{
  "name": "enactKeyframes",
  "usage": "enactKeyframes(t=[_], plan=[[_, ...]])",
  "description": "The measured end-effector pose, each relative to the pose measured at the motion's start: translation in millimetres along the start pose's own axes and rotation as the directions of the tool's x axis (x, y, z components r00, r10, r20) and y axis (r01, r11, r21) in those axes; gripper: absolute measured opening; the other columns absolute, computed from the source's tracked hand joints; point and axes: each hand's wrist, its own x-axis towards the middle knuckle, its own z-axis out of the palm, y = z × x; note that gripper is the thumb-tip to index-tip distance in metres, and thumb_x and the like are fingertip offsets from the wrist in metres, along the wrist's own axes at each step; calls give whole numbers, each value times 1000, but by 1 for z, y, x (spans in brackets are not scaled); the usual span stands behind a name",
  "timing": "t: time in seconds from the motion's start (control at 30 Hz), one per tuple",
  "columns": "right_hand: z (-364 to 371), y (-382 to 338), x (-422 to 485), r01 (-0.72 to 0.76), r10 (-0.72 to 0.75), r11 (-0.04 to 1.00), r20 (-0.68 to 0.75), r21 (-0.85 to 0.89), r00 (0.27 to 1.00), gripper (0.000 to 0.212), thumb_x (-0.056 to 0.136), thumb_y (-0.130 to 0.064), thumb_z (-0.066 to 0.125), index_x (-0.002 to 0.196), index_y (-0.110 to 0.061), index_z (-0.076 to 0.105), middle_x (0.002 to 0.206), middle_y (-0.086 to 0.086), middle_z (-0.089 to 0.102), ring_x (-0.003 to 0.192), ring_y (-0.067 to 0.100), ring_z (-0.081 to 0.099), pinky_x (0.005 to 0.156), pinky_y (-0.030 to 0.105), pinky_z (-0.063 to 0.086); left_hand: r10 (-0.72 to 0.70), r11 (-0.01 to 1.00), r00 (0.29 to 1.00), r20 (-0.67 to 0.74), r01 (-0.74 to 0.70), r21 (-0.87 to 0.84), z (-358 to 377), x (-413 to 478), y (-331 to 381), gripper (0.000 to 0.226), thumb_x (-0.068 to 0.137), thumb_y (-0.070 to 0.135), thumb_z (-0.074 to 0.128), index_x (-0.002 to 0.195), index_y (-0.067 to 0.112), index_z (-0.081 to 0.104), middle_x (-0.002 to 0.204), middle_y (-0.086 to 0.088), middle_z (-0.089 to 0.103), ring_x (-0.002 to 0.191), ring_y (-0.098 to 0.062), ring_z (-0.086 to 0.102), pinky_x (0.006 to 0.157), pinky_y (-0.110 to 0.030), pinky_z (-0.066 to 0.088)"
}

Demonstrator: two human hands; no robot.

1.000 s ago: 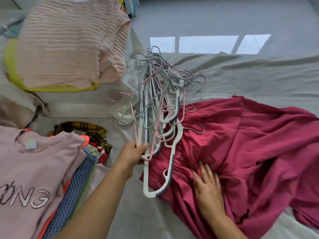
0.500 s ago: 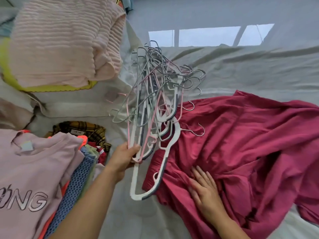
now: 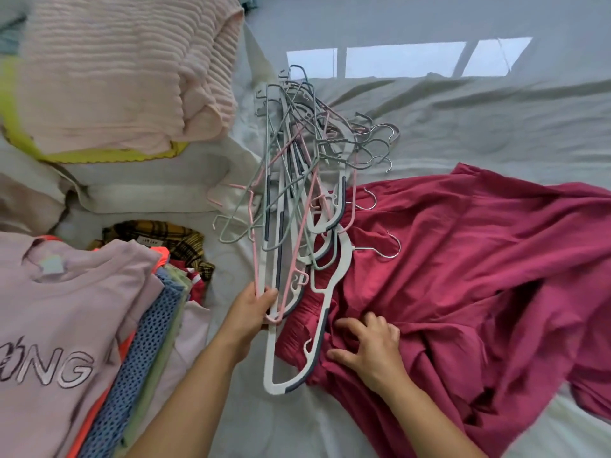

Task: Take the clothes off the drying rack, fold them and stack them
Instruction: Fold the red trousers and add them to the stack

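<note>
While the left hand (image 3: 251, 315) is gripping the bundle of hangers (image 3: 297, 193) by its near ends, the far hooks are fanning out loosely over the bed sheet (image 3: 479, 127). The bundle's right edge is overlapping the red garment (image 3: 479, 276). The right hand (image 3: 370, 348) is lying on that garment near its gathered edge, with the fingers curling into the cloth and bunching a fold. The garment is lying crumpled and unfolded on the sheet, just right of the hangers. It is well apart from the stack of folded clothes (image 3: 66, 325) at the left.

The step in hand is probably clearing the hangers off the garment. It is likely going best if the bundle is lifted rather than dragged, since several metal hooks are touching the red cloth and could snag it. The right hand pinning the fabric should be helping here. The hangers are probably best parked on bare sheet, away from both piles.
</note>
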Motion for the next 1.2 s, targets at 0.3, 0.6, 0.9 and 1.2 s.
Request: enactKeyframes(t=[0.3, 0.6, 0.9, 1.2], plan=[[-8, 13, 9, -217, 232, 944, -34, 248, 972, 37, 67, -48, 51, 79, -20, 71, 76, -11, 49, 88, 23, 57, 75, 31, 28, 16, 1000, 992, -123, -14, 20, -44, -2, -14, 17, 95, 9, 48, 78, 11, 50, 61, -4, 46, 50, -13, 43, 40, -16, 36], [-12, 35, -31, -23, 23, 1000, 52, -3, 998, 11, 57, -43, 58, 54, -32, 59, 56, -16, 46, 57, 12, 57, 59, 22, 32, 115, 993, 946, -302, -122, -2, -8, 55, 30, 29, 95, 10, 49, 66, 11, 45, 39, 2, 51, 35, -10, 47, 32, -16, 34], [-35, 8, -71, 1, 8, 1000, 575, -15, 818, 24, 75, -50, 56, 92, -42, 70, 103, -26, 60, 98, 0, 57, 75, 25, 21, 125, 976, 954, -274, -168, -140, 29, 64, 61, 20, 96, 10, 46, 76, 13, 44, 69, -12, 54, 49, -13, 55, 37, -16, 39], [-79, 18, 33, 23, 10, 984, -186, 177, 982, 9, 87, -20, 61, 94, -15, 64, 92, 1, 62, 88, 19, 57, 81, 31, 40, 17, 986, 899, -438, 57, 155, 18, -29, -56, 34, 86, 31, 63, 95, 5, 44, 97, -14, 52, 97, -32, 54, 77, -32, 38]])
